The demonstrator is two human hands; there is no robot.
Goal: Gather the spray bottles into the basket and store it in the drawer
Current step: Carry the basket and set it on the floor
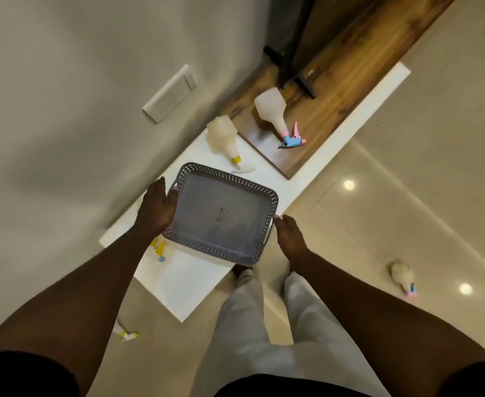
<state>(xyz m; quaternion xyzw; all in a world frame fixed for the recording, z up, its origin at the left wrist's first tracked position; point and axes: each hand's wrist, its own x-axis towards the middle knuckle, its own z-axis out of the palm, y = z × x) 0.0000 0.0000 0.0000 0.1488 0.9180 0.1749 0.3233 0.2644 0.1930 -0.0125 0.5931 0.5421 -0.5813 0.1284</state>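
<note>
I hold an empty grey perforated basket [221,213] over the white counter [187,279]. My left hand [157,209] grips its left handle and my right hand [288,234] grips its right handle. A spray bottle with a yellow collar [224,137] stands on the white counter just beyond the basket. On the wooden top [330,81] stands a bottle with a pink and blue trigger [275,113]. A yellow nozzle [159,249] shows under my left wrist, its bottle hidden. Two more bottles lie on the floor: a pink-nozzled bottle [403,276] at right and a yellow-nozzled bottle [126,333] at left.
A black stand [295,55] rests on the wooden top at the back. A white switch plate [169,94] is on the wall at left. Glossy tile floor [393,196] stretches to the right. My legs in light trousers [252,325] are close to the counter edge.
</note>
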